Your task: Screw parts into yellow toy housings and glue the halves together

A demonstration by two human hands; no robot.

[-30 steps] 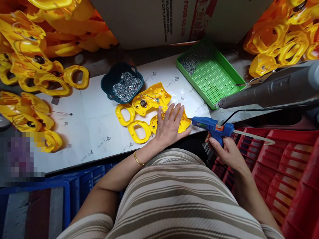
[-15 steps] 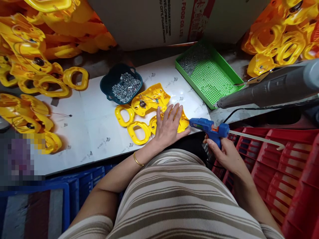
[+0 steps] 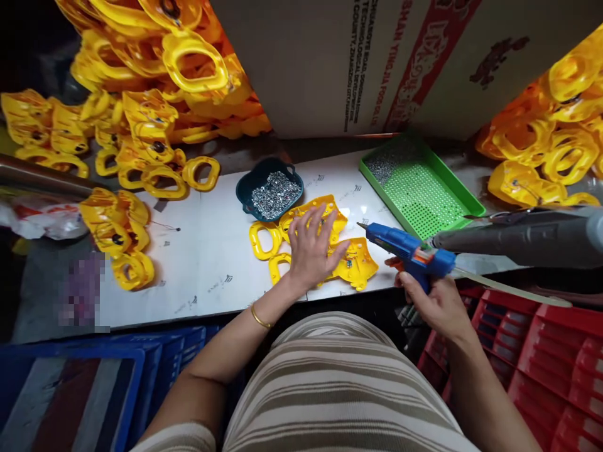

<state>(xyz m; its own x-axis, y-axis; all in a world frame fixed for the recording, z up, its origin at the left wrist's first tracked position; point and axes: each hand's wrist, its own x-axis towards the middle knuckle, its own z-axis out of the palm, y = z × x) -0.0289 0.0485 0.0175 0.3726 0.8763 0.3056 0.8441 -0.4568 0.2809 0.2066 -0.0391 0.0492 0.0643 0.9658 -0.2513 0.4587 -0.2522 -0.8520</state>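
Note:
My left hand (image 3: 313, 245) is spread over two yellow plastic shells, its fingers apart; whether it touches them is hard to tell. The nearer yellow shell (image 3: 362, 262) shows a small circuit piece and wires inside. Behind it, the farther shell (image 3: 333, 204) is partly hidden by my fingers. Each has a ring-shaped handle at its left. My right hand (image 3: 436, 301) is wrapped round the grip of a blue glue gun (image 3: 393, 240). Its nozzle points left, above the table and right of the farther shell. A pale glue stick (image 3: 513, 287) sticks out of its back.
A dark green bowl (image 3: 245, 188) of small screws stands behind the shells. At the right is a green perforated tray (image 3: 424, 182) holding more screws. Yellow parts (image 3: 155, 138) pile up at the left and right. A grey tool (image 3: 527, 238) lies right, above red crates (image 3: 532, 351).
My left hand has moved from the nearer shell toward the farther one. The glue gun's nozzle has come away from the nearer shell. The camera view has shifted.

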